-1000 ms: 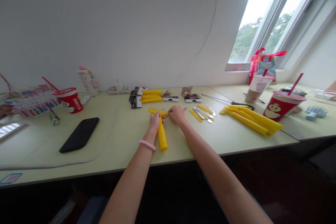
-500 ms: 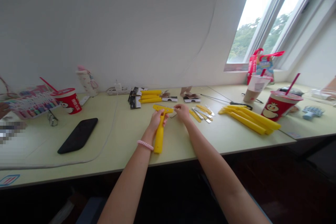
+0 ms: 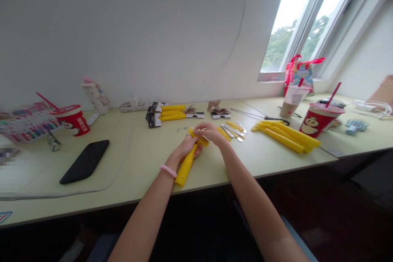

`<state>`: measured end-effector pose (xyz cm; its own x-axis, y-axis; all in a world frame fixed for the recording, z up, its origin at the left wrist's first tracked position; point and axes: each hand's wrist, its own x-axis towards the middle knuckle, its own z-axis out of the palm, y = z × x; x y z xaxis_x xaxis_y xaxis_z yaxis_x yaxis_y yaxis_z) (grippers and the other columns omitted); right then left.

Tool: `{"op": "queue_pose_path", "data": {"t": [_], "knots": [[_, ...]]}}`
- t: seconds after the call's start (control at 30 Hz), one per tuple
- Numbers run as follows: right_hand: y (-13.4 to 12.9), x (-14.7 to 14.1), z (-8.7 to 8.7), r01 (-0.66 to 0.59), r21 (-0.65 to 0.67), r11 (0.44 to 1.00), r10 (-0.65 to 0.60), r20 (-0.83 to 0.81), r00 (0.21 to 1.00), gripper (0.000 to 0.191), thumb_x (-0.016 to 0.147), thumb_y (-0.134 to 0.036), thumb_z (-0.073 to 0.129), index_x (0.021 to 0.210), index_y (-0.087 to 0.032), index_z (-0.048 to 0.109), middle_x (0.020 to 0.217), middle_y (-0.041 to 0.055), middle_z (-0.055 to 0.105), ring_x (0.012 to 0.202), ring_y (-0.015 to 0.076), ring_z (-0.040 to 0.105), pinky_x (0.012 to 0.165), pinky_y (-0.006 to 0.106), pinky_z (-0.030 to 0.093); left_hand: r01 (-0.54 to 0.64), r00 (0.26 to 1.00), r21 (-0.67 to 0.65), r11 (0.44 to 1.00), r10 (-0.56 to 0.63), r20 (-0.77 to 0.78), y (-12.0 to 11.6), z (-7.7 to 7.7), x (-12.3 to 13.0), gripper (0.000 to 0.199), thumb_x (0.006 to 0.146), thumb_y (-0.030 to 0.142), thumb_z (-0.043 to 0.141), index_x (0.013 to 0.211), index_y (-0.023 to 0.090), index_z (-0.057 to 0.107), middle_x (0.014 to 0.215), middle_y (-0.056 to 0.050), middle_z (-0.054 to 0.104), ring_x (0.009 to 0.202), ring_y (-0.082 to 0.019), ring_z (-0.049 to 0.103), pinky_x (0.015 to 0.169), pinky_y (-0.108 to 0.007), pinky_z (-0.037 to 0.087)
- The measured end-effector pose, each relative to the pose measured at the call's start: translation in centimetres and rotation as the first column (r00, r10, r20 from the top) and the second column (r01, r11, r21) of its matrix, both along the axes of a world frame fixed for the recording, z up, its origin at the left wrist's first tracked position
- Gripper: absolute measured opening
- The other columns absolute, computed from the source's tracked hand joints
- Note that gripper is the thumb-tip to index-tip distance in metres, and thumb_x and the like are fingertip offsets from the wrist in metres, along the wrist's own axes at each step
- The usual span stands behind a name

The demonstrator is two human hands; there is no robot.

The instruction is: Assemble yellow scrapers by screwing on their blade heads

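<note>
My left hand (image 3: 186,148) is wrapped round the upper handle of a yellow scraper (image 3: 185,168) with a T-shaped head. The scraper slants, its handle end pointing toward the table's front edge. My right hand (image 3: 210,132) bends over the head, fingertips pinched at its far-left end. Whatever sits between those fingertips is hidden. Several small metal pieces (image 3: 179,130) lie just beyond the head. To the right of my right hand is a loose pile of metal blades and yellow strips (image 3: 233,132).
Yellow handles (image 3: 287,137) lie on the right beside a red cup (image 3: 319,120). Packaged yellow handles (image 3: 172,113) and cardboard pieces (image 3: 220,113) are at the back. A black phone (image 3: 85,161), a cable (image 3: 118,174) and another red cup (image 3: 73,120) occupy the left.
My right hand has moved left, from the head's right end to over its far-left part. The scraper has turned, its handle tilting more to the left. The camera view has shifted slightly.
</note>
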<state>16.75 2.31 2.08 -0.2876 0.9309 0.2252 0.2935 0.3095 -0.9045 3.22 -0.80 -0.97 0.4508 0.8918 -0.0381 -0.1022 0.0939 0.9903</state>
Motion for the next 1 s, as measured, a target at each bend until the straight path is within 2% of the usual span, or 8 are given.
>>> {"op": "queue_pose_path", "data": {"t": [0.13,0.37,0.47,0.57,0.67,0.77,0.87,1.0], "knots": [[-0.2,-0.4,0.0,-0.008,0.046,0.999,0.008,0.009,1.000,0.014,0.062,-0.023,0.061,0.069,-0.013,0.067,0.080,0.0046,0.064,0.075,0.0145,0.056,0.064,0.022,0.041,0.006,1.000,0.033,0.999,-0.006,0.000,-0.3,0.3,0.1,0.020,0.080,0.033,0.044,0.090,0.015,0.043,0.056,0.000,0.052,0.034,-0.006,0.042,0.034,-0.018,0.033],[-0.2,-0.6,-0.7,0.034,-0.112,0.993,-0.043,-0.074,0.996,0.019,0.061,-0.026,0.064,0.076,-0.014,0.065,0.064,0.0007,0.060,0.061,0.0115,0.053,0.054,0.021,0.039,-0.009,1.000,0.020,1.000,0.009,-0.003,-0.3,0.3,0.0,0.021,0.080,0.033,0.045,0.092,0.015,0.043,0.058,0.000,0.052,0.034,-0.007,0.042,0.035,-0.019,0.034],[-0.2,-0.9,-0.8,0.054,-0.112,0.992,-0.066,-0.106,0.992,0.020,0.060,-0.025,0.066,0.077,-0.015,0.062,0.067,0.0000,0.060,0.061,0.0105,0.053,0.053,0.019,0.040,-0.009,1.000,0.013,1.000,0.009,0.001,-0.3,0.2,0.0,0.021,0.079,0.033,0.046,0.089,0.015,0.043,0.058,-0.001,0.053,0.035,-0.007,0.043,0.036,-0.019,0.035],[-0.2,-0.8,-0.7,0.008,-0.137,0.991,-0.028,-0.146,0.989,0.025,0.063,-0.028,0.066,0.085,-0.016,0.062,0.072,0.0009,0.061,0.063,0.0104,0.054,0.054,0.019,0.040,-0.011,1.000,0.003,1.000,0.011,0.012,-0.3,0.3,-0.1,0.020,0.080,0.033,0.047,0.086,0.015,0.044,0.058,-0.001,0.053,0.035,-0.007,0.043,0.036,-0.019,0.034],[-0.1,0.0,-0.5,-0.022,-0.163,0.986,0.004,-0.113,0.994,0.029,0.068,-0.035,0.062,0.090,-0.017,0.064,0.074,0.0015,0.062,0.062,0.0092,0.052,0.053,0.019,0.038,-0.028,0.999,-0.011,1.000,0.028,0.023,-0.4,0.6,-0.1,0.019,0.080,0.031,0.047,0.088,0.015,0.045,0.058,-0.001,0.054,0.035,-0.006,0.043,0.036,-0.018,0.034],[0.1,1.0,-0.5,-0.068,-0.201,0.977,0.062,-0.040,0.997,0.025,0.068,-0.035,0.061,0.081,-0.015,0.067,0.067,0.0002,0.060,0.056,0.0071,0.046,0.048,0.018,0.033,-0.006,1.000,-0.048,0.999,0.007,0.011,-0.7,0.9,-0.3,0.021,0.080,0.032,0.047,0.092,0.014,0.047,0.061,-0.002,0.057,0.035,-0.006,0.043,0.036,-0.018,0.034],[0.5,1.7,-0.7,-0.128,-0.298,0.946,0.120,-0.047,0.992,0.018,0.064,-0.031,0.063,0.071,-0.014,0.066,0.055,-0.0024,0.053,0.048,0.0054,0.039,0.044,0.018,0.028,0.060,0.998,-0.068,0.996,-0.061,-0.006,-0.9,1.1,-0.3,0.024,0.080,0.033,0.047,0.093,0.012,0.048,0.064,-0.005,0.059,0.037,-0.006,0.046,0.036,-0.018,0.035],[1.2,1.7,-1.4,-0.121,-0.371,0.921,0.086,-0.109,0.990,0.014,0.060,-0.027,0.065,0.059,-0.014,0.059,0.046,-0.0060,0.041,0.043,0.0044,0.031,0.040,0.019,0.024,0.086,0.996,-0.061,0.994,-0.088,-0.027,-1.0,1.1,0.0,0.027,0.081,0.033,0.046,0.097,0.012,0.048,0.065,-0.006,0.060,0.037,-0.007,0.047,0.037,-0.019,0.036]]}}
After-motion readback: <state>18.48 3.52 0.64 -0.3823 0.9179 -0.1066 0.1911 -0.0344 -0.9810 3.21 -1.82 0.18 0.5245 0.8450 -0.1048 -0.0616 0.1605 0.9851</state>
